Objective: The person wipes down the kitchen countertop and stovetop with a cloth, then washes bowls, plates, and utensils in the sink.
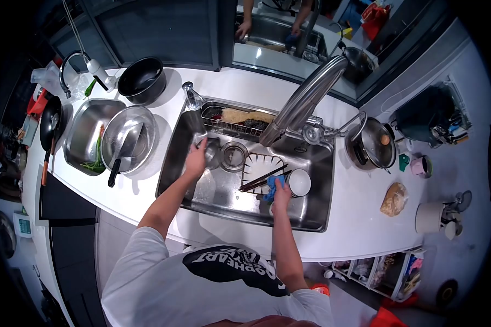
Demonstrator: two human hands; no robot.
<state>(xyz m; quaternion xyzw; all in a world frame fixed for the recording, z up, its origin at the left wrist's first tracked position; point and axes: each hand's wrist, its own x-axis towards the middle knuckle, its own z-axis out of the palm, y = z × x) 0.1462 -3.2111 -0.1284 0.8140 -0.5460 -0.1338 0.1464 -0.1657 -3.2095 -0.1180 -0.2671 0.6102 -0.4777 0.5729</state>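
My left hand (195,159) is in the left part of the steel sink (218,199), its fingers closed on a shiny rounded piece (213,155); whether that is metal or glass I cannot tell. Right of it is the round drain (234,156). Low in the sink's right part, my right hand (281,197) grips a crumpled blue cloth (273,188). Dark chopsticks (255,183) lie across a white square plate with dark rim marks (256,164), just left of the cloth. A white bowl (299,182) stands beside my right hand.
A large faucet (305,98) arches over the sink, and a wire basket (240,124) hangs along its back. On the left are a black pot (142,82), a knife (126,152) across a clear bowl (147,122), and a small sink (82,117). A lidded pot (375,144) stands right.
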